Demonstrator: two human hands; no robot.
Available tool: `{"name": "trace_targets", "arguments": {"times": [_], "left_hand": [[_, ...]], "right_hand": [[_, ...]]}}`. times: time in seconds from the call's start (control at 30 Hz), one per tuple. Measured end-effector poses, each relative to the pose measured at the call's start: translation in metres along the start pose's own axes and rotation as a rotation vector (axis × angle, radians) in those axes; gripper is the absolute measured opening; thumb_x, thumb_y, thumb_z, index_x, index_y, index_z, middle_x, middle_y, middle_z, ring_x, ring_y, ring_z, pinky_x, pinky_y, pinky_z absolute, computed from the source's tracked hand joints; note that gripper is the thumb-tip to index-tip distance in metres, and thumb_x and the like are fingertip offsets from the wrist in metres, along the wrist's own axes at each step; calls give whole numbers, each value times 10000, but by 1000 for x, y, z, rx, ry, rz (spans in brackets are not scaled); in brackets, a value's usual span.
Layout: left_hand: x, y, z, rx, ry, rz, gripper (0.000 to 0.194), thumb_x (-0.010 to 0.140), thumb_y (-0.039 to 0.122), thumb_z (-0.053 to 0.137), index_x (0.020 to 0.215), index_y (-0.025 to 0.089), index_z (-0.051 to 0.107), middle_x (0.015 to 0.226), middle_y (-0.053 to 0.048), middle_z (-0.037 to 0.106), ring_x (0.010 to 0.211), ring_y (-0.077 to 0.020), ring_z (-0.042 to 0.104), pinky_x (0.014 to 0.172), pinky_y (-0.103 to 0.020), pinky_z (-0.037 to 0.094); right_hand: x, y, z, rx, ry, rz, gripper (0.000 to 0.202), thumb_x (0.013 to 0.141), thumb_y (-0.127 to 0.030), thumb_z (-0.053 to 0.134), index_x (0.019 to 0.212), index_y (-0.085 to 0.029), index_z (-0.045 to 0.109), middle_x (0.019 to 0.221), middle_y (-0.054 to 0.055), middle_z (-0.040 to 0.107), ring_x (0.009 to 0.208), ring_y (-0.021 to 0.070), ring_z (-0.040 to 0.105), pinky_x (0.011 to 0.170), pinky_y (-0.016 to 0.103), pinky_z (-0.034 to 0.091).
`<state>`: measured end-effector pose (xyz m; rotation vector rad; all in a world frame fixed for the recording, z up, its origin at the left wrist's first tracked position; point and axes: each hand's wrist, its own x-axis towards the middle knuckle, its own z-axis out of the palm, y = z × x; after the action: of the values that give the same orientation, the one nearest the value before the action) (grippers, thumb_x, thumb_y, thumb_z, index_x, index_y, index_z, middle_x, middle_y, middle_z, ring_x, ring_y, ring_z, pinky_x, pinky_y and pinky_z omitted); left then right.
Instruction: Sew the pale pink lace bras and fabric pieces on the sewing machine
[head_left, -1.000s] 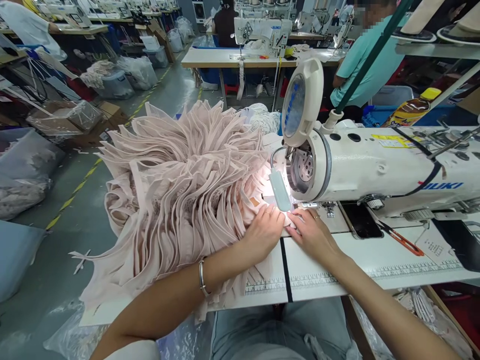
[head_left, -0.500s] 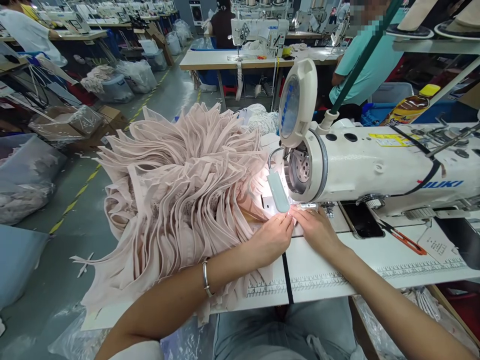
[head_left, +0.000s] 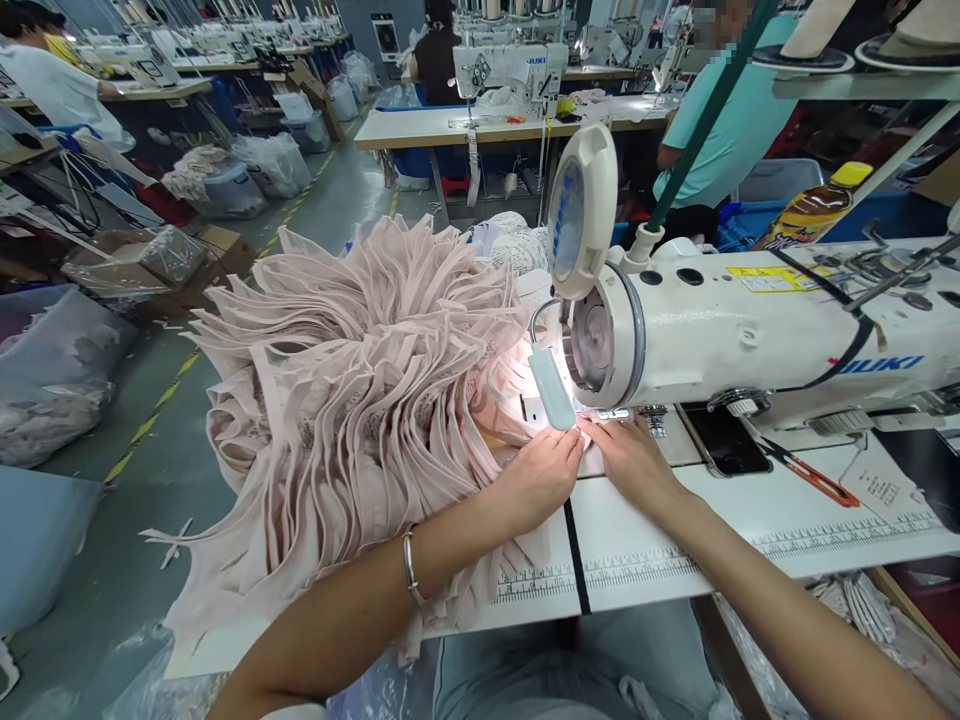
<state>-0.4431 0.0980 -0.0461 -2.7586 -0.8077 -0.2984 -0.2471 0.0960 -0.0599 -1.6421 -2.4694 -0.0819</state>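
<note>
A white sewing machine (head_left: 712, 320) stands over the table with its round end cover (head_left: 581, 215) swung up. Below its lit head, my left hand (head_left: 544, 475) pinches the edge of a pale pink fabric piece (head_left: 517, 385). My right hand (head_left: 630, 455) is close beside it, fingertips closed on the same fabric just right of the small lamp (head_left: 553, 390). The needle and most of the held edge are hidden by lamp and fingers. To the left spreads a large heap of pale pink garment pieces (head_left: 360, 400), joined to or touching the lit piece.
A phone (head_left: 724, 440) and orange-handled thread snips (head_left: 814, 475) lie right of my hand. A ruler tape (head_left: 660, 560) runs along the table's front. A drink bottle (head_left: 810, 210) is behind the machine. Co-workers sit at other machines; plastic bins (head_left: 60, 370) stand on the floor left.
The perforated disc inside the machine's open end, sharp before, now looks blurred as if turning. Both hands hold nearly the same place; the whole view has shifted slightly.
</note>
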Motion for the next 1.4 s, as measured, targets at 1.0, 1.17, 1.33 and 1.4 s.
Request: {"name": "trace_targets", "arguments": {"times": [1.0,1.17,1.33,1.4], "left_hand": [[1,-7,-10,27,-50,-30,290,992,-2,324,1114,90,570,1036,-115,668,916,-203,638,864,-336,471],[-1,-26,-19,-37,-73,-64,228,979,19,411,858,159,546,880,-72,630,846,-207,607,783,-313,481],[-3,-34,-17,-80,8,-31,157,1019,110,431,1001,155,580,958,-77,652,944,-221,602,868,-349,487],[-2,-34,-14,-62,43,-40,170,1029,140,423,1037,148,592,982,-93,654,970,-232,600,852,-361,487]], "right_hand": [[7,3,4,90,100,9,520,861,-11,355,1161,-224,723,955,94,739,845,243,671,801,384,533],[1,13,18,313,262,41,521,863,-38,381,1096,-306,762,1044,14,767,941,206,712,872,393,594],[-2,9,17,263,268,-21,514,866,-34,394,1149,-282,744,1129,32,759,997,211,712,912,400,600],[-2,6,15,213,264,-42,515,872,-17,380,1170,-255,727,1160,43,753,1021,205,708,940,391,585]]}}
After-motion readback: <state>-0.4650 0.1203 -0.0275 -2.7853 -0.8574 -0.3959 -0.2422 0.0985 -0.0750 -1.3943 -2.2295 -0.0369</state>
